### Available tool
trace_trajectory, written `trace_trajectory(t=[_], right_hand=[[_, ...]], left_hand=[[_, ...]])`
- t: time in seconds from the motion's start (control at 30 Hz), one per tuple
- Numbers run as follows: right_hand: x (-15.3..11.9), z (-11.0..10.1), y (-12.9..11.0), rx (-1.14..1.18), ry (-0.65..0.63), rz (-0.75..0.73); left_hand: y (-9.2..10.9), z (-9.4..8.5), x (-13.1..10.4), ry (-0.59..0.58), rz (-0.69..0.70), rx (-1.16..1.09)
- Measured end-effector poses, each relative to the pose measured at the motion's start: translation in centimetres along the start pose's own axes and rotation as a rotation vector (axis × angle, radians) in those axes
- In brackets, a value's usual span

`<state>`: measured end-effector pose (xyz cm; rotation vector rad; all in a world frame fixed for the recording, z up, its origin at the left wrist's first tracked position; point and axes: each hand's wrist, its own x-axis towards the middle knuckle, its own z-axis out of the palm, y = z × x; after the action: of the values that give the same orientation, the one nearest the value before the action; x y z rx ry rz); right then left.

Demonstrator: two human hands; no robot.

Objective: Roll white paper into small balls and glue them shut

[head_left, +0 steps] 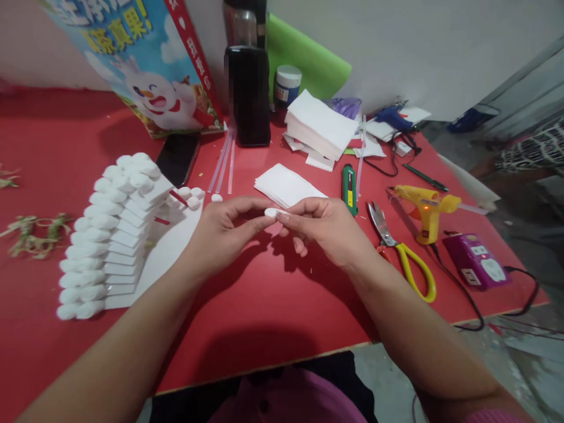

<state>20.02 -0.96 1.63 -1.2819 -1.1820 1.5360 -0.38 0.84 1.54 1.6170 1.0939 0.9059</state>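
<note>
Between the fingertips of both hands is a small white oval piece (271,212), held over the red table (264,317). My left hand (227,226) pinches its left end with thumb and forefinger. At the other end my right hand (321,226) closes thumb and forefinger on it, with the other fingers curled below. Just beyond the hands lies a stack of white cards (288,185). To the left, a stepped row of white cards (123,247) carries rounded white pieces (90,264) along its outer ends. A few loose white pieces (194,200) lie nearby.
On the right are a green cutter (349,188), yellow-handled snips (399,249), a yellow glue gun (425,205) and a purple power socket (478,261). At the back stand a printed box (163,76), an upright black phone (247,97) and a white-lidded jar (287,88). Clear glue sticks (224,161) lie before them.
</note>
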Motion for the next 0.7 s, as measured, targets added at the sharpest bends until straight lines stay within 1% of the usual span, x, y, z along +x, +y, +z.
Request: trace_trajectory(t=[0.07,0.2,0.33,0.4,0.47,0.57,0.7], right_hand=[[-0.3,0.5,0.1,-0.115,0.087,-0.080],[-0.8,1.4,0.8,-0.448,0.265,-0.341],[-1.0,1.7,1.4,-0.671,0.332,-0.596],[-1.0,1.7,1.6,-0.732,0.335,-0.683],[-1.1,1.6,1.6,-0.767,0.322,-0.721],[-1.1,1.4,1.5,-0.795,0.293,-0.731],[-1.2,1.3,1.2,-0.712,0.231,-0.670]], left_hand=[[0.1,0.2,-0.1,0.016,-0.020,-0.020],[0.4,0.6,-0.3,0.043,-0.054,-0.063],[0.5,0.9,-0.4,0.075,-0.078,-0.096],[0.5,1.0,-0.5,0.088,-0.085,-0.107],[0.4,1.0,-0.5,0.096,-0.089,-0.115],[0.2,0.8,-0.4,0.096,-0.083,-0.120],[0.0,0.6,-0.2,0.087,-0.067,-0.144]])
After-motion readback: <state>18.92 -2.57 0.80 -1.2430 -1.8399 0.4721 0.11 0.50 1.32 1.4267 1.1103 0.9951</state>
